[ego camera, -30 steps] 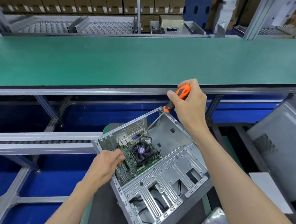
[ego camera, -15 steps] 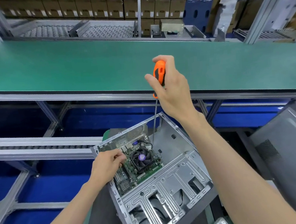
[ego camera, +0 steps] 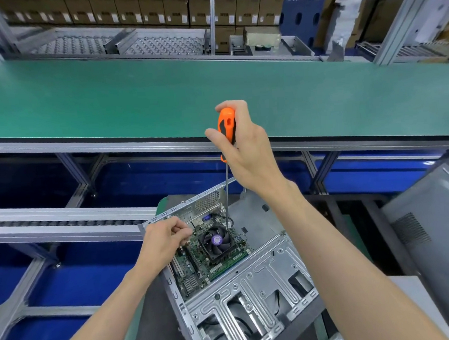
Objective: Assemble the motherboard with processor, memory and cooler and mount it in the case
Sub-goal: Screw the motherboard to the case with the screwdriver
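Note:
An open silver computer case point(ego camera: 252, 282) lies on its side in front of me. Inside it sits the green motherboard point(ego camera: 198, 267), carrying a black cooler point(ego camera: 218, 243) with a purple hub. My right hand point(ego camera: 246, 152) grips an orange-and-black screwdriver point(ego camera: 226, 124) upright; its long shaft drops to the board just behind the cooler. My left hand point(ego camera: 164, 240) hovers over the board's left edge with fingers curled in a pinch; I cannot make out what it holds, if anything.
A long green conveyor belt point(ego camera: 159, 94) runs across behind the case. A roller rail point(ego camera: 62, 223) passes on the left, over blue bins. A grey case side panel point(ego camera: 434, 229) leans at the right. Cardboard boxes point(ego camera: 127, 6) are stacked in the background.
My right hand has swung the screwdriver from slanted to upright and lifted the handle; the tip now stands on the board behind the cooler. My left hand has stayed at the board's left edge.

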Available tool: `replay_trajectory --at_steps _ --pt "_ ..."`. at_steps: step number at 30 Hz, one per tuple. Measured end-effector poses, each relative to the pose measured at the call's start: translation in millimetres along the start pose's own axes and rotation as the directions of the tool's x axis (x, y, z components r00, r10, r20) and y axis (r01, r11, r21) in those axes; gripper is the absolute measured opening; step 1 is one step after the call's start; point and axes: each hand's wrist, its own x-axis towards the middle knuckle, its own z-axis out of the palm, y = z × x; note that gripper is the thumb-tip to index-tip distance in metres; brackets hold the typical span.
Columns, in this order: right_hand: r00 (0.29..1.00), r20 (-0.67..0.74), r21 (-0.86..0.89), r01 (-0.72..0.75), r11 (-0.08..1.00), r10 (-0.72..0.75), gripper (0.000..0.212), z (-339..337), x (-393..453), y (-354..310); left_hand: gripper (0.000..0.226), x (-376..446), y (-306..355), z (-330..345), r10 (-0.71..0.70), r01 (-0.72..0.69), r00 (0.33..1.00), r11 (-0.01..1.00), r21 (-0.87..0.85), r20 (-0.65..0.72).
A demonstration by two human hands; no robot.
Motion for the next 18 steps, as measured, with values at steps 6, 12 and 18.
replay_trajectory --at_steps 6,12,18 --pt "0.999 -0.039 0.012 0.011 1.000 -0.011 0.029 -10 2 -3 0.019 3 -3 3 0.036 -0.034 0.999 0.995 0.093 -0.017" --pt "0.995 -0.018 0.057 0.104 0.993 -0.103 0.033 -28 16 -21 0.024 14 6 12 -0.093 0.108 0.994 0.927 -0.359 0.057" --pt "0.982 0.149 -0.041 0.124 0.991 -0.117 0.037 -19 11 -21 0.026 33 26 21 -0.290 0.342 0.936 0.625 -0.701 0.199"
